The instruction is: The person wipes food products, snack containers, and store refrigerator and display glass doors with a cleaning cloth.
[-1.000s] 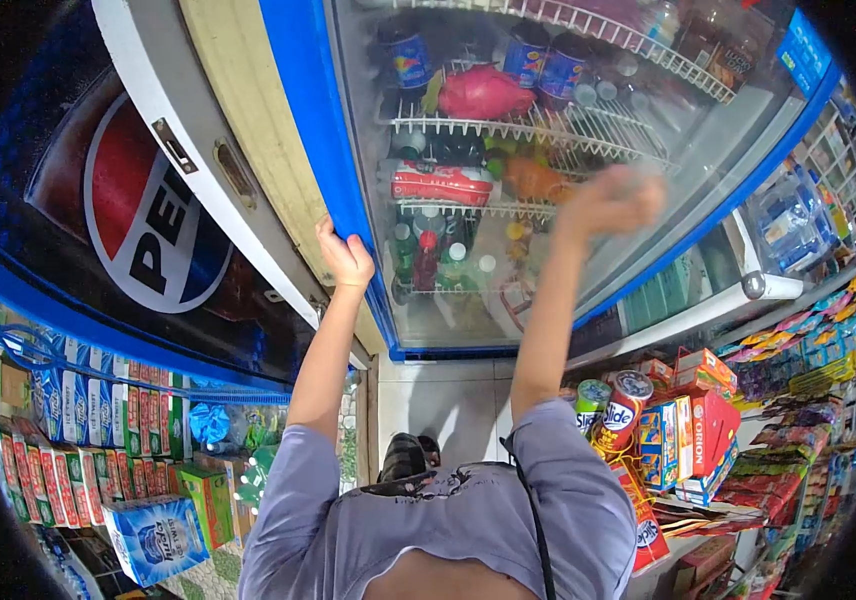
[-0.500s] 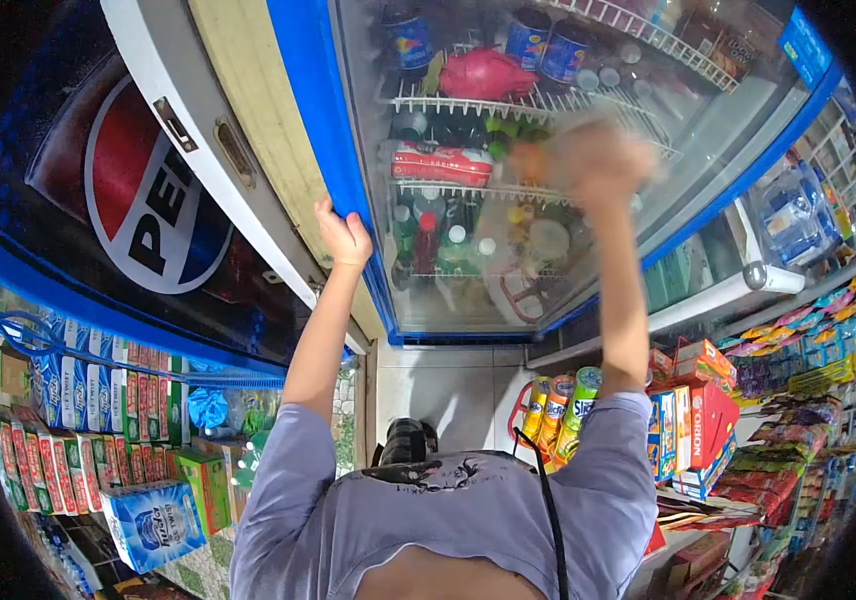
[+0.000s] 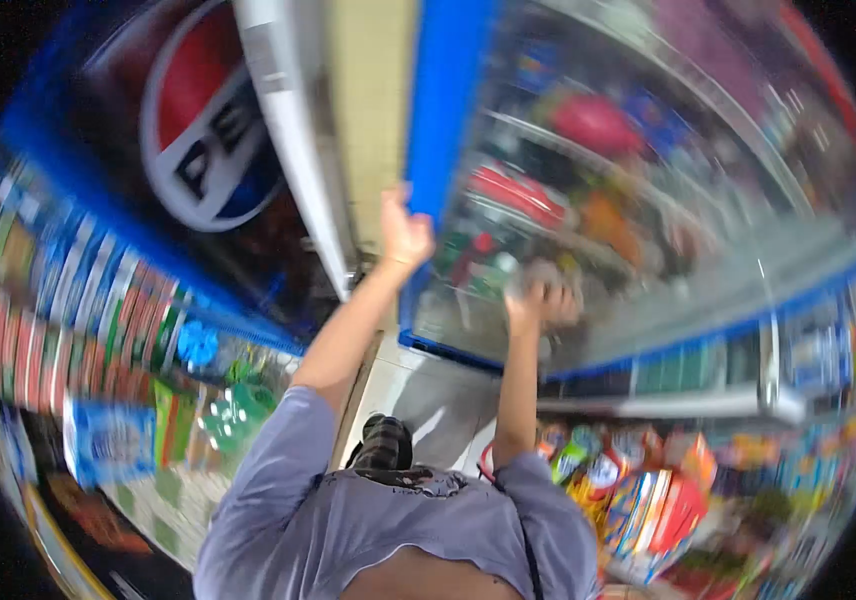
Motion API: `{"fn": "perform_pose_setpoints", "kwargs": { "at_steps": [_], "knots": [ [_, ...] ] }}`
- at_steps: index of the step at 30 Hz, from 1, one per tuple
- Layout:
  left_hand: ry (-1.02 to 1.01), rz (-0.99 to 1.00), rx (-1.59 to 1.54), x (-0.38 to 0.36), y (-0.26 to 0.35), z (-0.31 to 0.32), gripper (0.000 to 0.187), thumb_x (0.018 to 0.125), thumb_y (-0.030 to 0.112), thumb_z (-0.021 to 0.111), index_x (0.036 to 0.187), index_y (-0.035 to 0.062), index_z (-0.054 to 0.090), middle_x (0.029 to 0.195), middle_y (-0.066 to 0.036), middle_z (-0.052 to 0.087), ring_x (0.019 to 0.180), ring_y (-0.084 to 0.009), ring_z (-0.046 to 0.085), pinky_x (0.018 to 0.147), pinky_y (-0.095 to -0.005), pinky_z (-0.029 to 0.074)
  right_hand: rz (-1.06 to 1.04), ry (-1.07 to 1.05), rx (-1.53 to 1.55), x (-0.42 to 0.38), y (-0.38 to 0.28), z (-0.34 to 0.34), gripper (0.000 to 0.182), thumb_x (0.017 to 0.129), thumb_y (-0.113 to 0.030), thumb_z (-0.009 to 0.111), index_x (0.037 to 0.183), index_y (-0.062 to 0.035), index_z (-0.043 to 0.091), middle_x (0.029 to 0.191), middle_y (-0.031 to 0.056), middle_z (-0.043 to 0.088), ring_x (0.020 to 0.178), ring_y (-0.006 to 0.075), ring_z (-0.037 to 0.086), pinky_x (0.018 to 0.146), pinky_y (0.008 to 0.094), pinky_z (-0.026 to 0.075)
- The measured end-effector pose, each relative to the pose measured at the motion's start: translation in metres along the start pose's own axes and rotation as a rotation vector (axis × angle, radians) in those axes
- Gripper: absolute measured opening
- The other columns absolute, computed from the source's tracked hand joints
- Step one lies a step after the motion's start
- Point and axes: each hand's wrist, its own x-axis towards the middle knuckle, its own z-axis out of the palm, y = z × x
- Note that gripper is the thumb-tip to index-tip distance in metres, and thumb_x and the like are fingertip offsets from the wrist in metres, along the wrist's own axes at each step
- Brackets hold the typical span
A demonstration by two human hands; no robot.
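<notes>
one glass door (image 3: 683,285), set in one blue frame (image 3: 443,120) at the upper right of the head view, fronts a stocked drinks cooler in a packed shop. two hands work it: the left hand (image 3: 407,235) is curled around the frame's near upright, grasping it; the right hand (image 3: 545,298) is at the lower pane, fingers bent, over what may be a pale wad, though blur hides whether it is gripped. the step in hand appears to be work on the glass surface with the frame braced; the next move would seem to call for a steady left hold and even pressure from the right.

behind the pane sit one pink fruit (image 3: 596,124), one red-and-white pack (image 3: 518,193) and one orange item (image 3: 611,228); the bottles are too smeared to count. farther out, one pepsi roundel (image 3: 210,130) shows at left, above one blue plastic bag (image 3: 198,342) and one pale-blue box (image 3: 111,442). one red carton (image 3: 681,510) stands at lower right among uncounted snacks.
</notes>
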Motion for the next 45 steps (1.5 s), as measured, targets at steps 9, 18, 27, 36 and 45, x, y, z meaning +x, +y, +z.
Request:
{"fn": "perform_pose_setpoints", "kwargs": {
  "at_steps": [9,18,27,36,45],
  "knots": [
    [0.007,0.307,-0.046,0.017,0.023,-0.013,0.042,0.059,0.012,0.055,0.097,-0.0013,0.042,0.092,-0.019,0.048,0.085,-0.0351,0.046,0.075,-0.0402,0.038,0.066,-0.177,0.119,-0.104,-0.001,0.026,0.025,0.073,-0.027,0.053,0.082,-0.0032,0.049,0.088,0.0125,0.046,0.089,0.0322,0.040,0.075,0.0454,0.029],
    [-0.933,-0.057,0.524,-0.093,0.074,-0.127,0.044,0.075,0.019,0.044,0.116,0.0042,0.035,0.112,-0.019,0.037,0.101,-0.0277,0.038,0.083,-0.0399,0.032,0.642,-0.701,0.403,-0.218,-0.072,-0.036,0.037,0.075,-0.015,0.047,0.108,0.0006,0.040,0.107,0.0212,0.039,0.094,0.0400,0.040,0.076,0.0484,0.033],
    [-0.236,-1.923,0.712,-0.650,0.176,-0.636,0.034,0.074,0.025,0.042,0.101,0.0057,0.050,0.097,-0.016,0.053,0.087,-0.0287,0.051,0.072,-0.0382,0.040,0.670,-2.260,0.975,-0.325,-0.204,-0.180,0.025,0.071,-0.013,0.049,0.092,0.0013,0.050,0.088,0.0169,0.047,0.074,0.0301,0.046,0.061,0.0392,0.039],
    [2.124,-0.602,0.800,-0.765,0.452,-0.682,0.022,0.078,0.023,0.046,0.082,0.0015,0.048,0.064,-0.005,0.051,0.053,-0.0110,0.046,0.047,-0.0242,0.038,0.177,-2.532,1.234,-0.317,-0.383,-0.360,0.019,0.069,-0.011,0.048,0.082,0.0005,0.055,0.067,0.0100,0.055,0.054,0.0219,0.050,0.048,0.0319,0.042],
    [2.260,-1.268,-0.013,-0.883,0.475,-0.547,0.043,0.071,0.040,0.045,0.096,0.0044,0.047,0.084,-0.011,0.053,0.064,-0.0210,0.051,0.056,-0.0459,0.036,-0.735,-2.159,1.673,-0.273,-0.512,-0.590,0.016,0.068,-0.007,0.042,0.074,0.0005,0.053,0.061,0.0041,0.051,0.048,0.0121,0.043,0.042,0.0242,0.033]
  ]
}}
